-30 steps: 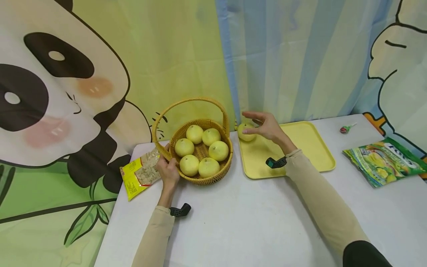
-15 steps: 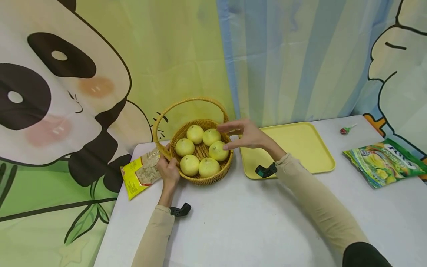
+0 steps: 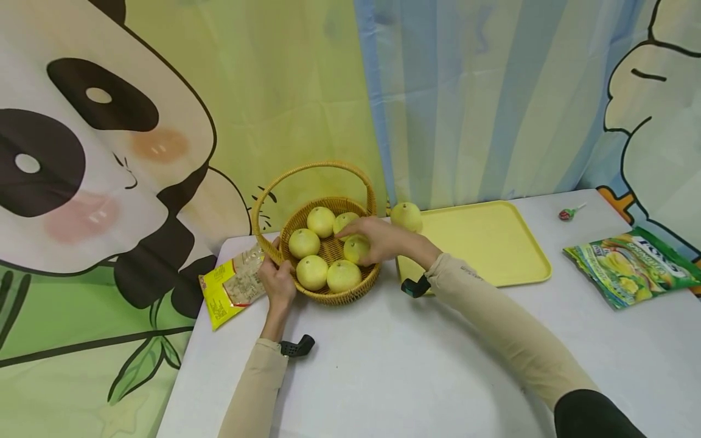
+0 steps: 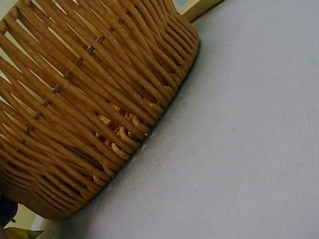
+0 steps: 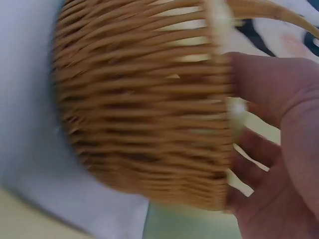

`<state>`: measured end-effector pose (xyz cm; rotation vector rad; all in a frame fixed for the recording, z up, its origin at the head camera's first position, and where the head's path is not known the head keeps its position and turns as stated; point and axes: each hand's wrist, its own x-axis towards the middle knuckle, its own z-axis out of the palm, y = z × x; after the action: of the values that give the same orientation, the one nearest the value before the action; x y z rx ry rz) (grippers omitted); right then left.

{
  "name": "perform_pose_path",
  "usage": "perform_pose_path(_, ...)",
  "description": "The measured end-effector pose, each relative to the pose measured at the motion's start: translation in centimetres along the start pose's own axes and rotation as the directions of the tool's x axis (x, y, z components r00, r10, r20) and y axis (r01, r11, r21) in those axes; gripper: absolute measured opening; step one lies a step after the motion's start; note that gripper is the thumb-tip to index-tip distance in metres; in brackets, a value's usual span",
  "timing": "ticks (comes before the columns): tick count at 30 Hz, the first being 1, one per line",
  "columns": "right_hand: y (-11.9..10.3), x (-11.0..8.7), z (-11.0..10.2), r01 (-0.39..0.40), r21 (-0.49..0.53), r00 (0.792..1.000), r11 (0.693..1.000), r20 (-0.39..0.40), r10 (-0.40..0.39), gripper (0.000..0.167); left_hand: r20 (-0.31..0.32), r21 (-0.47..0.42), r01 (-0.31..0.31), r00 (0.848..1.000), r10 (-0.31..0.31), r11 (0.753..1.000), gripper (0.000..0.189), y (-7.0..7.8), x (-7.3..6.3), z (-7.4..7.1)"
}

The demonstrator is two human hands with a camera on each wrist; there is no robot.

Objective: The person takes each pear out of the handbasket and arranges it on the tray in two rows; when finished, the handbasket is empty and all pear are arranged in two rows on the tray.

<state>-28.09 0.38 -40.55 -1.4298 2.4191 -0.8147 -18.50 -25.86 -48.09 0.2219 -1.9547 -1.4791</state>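
Observation:
A brown wicker basket with a tall arched handle stands on the white table, holding several round yellow-green fruits. At its left side, my left hand grips the rim by the foot of the handle; the left wrist view has only the woven wall. My right hand reaches over the right rim, its fingers curved round one yellow-green fruit inside the basket. In the right wrist view the thumb and fingers straddle the fruit behind the basket edge, which is blurred. One more fruit sits on the yellow tray's back left corner.
The yellow tray lies right of the basket. A yellow packet lies partly beneath my left hand's side. Farther right are a lollipop and a green packet. A printed curtain hangs behind the table.
My right hand has let go of the fruit at the tray's corner and moved left and down into the basket onto another fruit. The left hand stays on the basket.

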Motion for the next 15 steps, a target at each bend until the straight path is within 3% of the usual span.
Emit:
perform_pose_path(3,0.0,0.3,0.6,-0.02,-0.104,0.999,0.994,0.048,0.025,0.07,0.011,0.0,0.003,1.0,-0.003,1.0,0.067,1.5,-0.4,-0.1)
perform_pose_path(7,-0.1,0.5,1.1,-0.041,-0.142,0.998,0.989,0.041,0.047,0.069,0.014,0.008,0.002,1.0,-0.002,1.0,0.066,2.9,-0.8,-0.1)
perform_pose_path(15,0.5,0.6,1.5,0.002,-0.139,0.996,0.99,-0.085,-0.014,0.063,0.009,-0.009,0.011,1.0,-0.01,1.0,0.067,2.9,-0.7,-0.1)
